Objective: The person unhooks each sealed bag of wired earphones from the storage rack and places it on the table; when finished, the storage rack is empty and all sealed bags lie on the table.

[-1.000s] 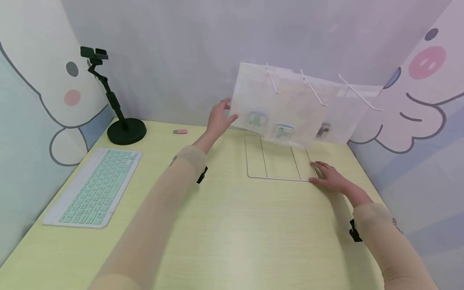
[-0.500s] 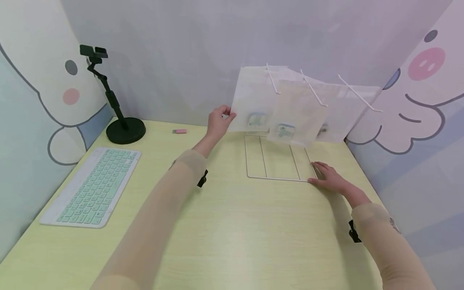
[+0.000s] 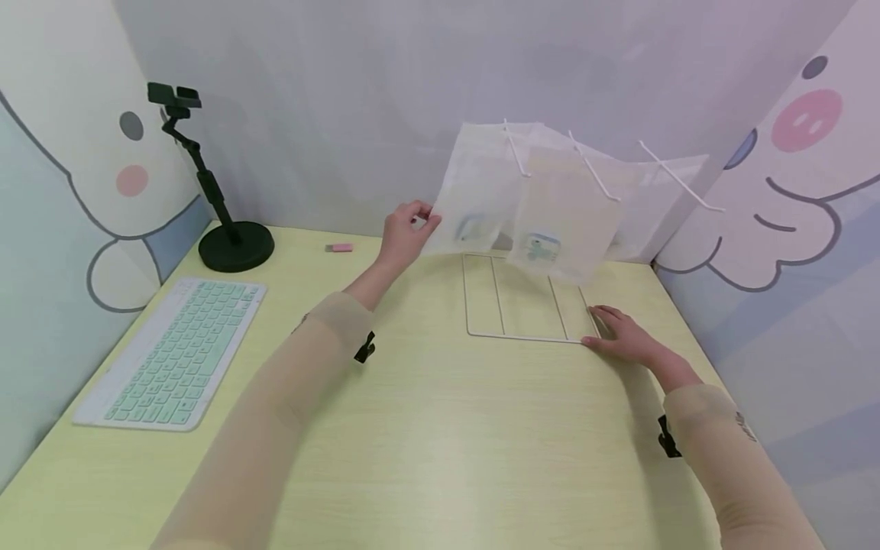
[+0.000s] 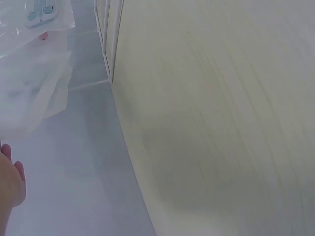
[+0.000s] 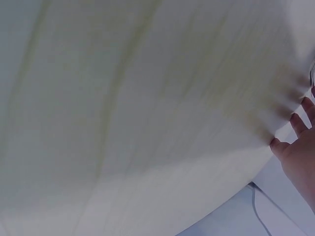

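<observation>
Several translucent plastic bags (image 3: 571, 191) hang from the white prongs (image 3: 593, 169) of a wire display rack, whose base (image 3: 522, 337) lies on the table. My left hand (image 3: 406, 235) pinches the lower left edge of the leftmost bag (image 3: 474, 187) between thumb and fingers, drawing it out to the left. Inside the middle bag shows a small pale case (image 3: 541, 246); the left wrist view shows wired earphones (image 4: 40, 11) in a clear case. My right hand (image 3: 624, 336) rests on the base's right front corner, fingers spread and straight. The bag behind on the right is partly hidden.
A white keyboard with mint keys (image 3: 175, 355) lies at the left. Behind it stands a black stand (image 3: 236, 246) with a clamp head. A small pink USB stick (image 3: 339, 247) lies near the back wall (image 3: 330, 114). Side walls bear cartoon drawings.
My left hand has gone from touching the bag's edge to pinching it, and has shifted slightly left and down. The bags have swung and tilted. My right hand stays on the base.
</observation>
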`<state>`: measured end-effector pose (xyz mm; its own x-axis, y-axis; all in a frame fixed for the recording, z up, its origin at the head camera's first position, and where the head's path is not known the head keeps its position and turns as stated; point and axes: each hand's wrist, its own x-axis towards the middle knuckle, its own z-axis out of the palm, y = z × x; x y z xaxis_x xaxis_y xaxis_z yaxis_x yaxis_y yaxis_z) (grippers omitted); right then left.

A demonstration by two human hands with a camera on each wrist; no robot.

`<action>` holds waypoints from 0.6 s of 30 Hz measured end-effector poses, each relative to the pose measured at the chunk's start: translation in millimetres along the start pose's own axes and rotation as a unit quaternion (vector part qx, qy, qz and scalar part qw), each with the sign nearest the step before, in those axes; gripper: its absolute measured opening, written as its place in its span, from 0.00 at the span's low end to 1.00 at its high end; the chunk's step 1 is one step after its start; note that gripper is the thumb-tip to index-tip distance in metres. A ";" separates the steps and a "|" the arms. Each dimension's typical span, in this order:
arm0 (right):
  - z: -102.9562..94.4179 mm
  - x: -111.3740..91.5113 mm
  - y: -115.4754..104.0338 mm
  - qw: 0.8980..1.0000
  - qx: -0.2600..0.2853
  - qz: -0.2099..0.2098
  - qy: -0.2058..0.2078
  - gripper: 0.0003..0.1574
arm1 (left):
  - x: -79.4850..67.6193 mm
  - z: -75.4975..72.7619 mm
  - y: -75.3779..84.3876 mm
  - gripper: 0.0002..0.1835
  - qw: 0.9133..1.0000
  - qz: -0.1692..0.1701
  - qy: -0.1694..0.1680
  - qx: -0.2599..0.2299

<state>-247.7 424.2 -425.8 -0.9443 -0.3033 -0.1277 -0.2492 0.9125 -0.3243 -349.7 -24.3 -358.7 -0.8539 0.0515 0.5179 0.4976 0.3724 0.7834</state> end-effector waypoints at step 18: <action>-7.2 2.7 4.5 1.000 0.004 -0.011 0.004 0.52 | -11.9 -35.5 33.9 0.09 0.995 0.097 0.012 0.016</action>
<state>-252.9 429.5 -420.8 -0.9404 -0.3211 -0.1123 -0.2684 0.9032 -0.3350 -317.3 -45.1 -326.1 -0.7378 0.1033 0.6670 0.6477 0.3865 0.6566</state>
